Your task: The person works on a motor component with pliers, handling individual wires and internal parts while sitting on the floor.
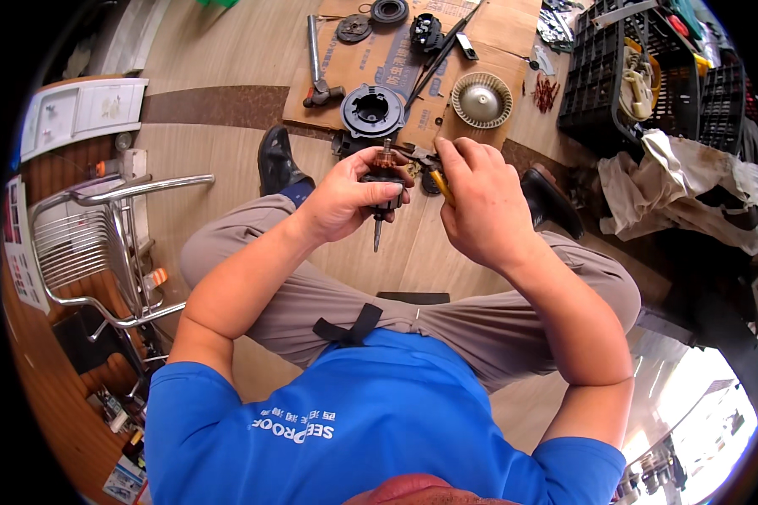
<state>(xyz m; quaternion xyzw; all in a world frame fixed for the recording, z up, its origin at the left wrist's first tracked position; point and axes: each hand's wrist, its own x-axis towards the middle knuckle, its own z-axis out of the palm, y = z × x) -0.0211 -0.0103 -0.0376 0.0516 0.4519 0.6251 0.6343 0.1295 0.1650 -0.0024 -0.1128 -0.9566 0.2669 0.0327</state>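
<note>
- Above the floor (417,268), the left hand (352,194) grips a motor armature (385,159)
- Right hand (487,198), knuckles up, clasps yellow-handled pliers (441,187)
- White lettering (295,429) (upside down) marks the blue shirt (337,468)

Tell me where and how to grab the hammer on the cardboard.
Probably take the hammer by the middle of its handle, from the person's left: the handle is long and straight, and the round housing lies right of its head.

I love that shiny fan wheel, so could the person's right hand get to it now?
Probably yes: the fan wheel lies on the cardboard just beyond the right hand, with nothing between. But that hand holds a yellow-handled tool, which may need putting down first.
</note>
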